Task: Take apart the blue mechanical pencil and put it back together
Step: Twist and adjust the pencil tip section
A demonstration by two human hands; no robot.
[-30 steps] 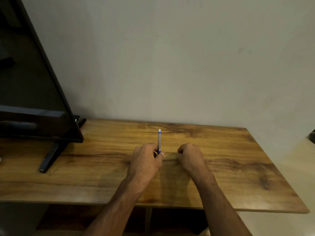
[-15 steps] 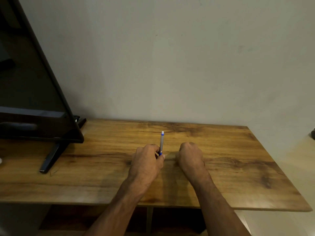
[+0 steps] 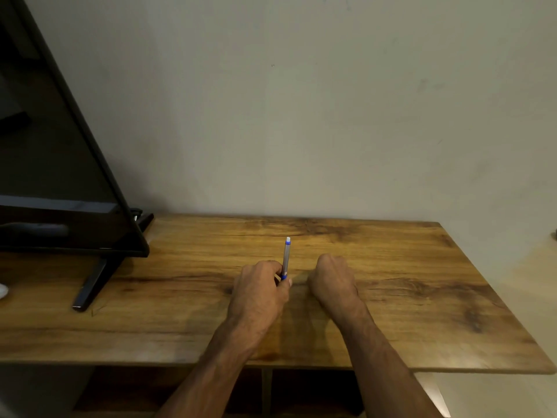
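The blue mechanical pencil point(image 3: 286, 257) has a grey barrel, a blue band and a white cap at its top. It stands nearly upright above the wooden table point(image 3: 422, 282), leaning slightly right. My left hand point(image 3: 259, 292) pinches its lower blue end between thumb and fingers. My right hand point(image 3: 331, 282) rests on the table a short gap to the right, fingers curled into a fist. Nothing shows inside that fist, and its palm side is hidden from me.
A black flat screen point(image 3: 60, 164) on a black foot point(image 3: 93, 282) stands at the table's left. A plain wall rises right behind the table. A white object point(image 3: 2, 291) peeks in at the far left edge. The table's right end lies near a pale floor.
The pencil's top has tipped slightly to the right in my left hand. Both hands stay almost where they were.
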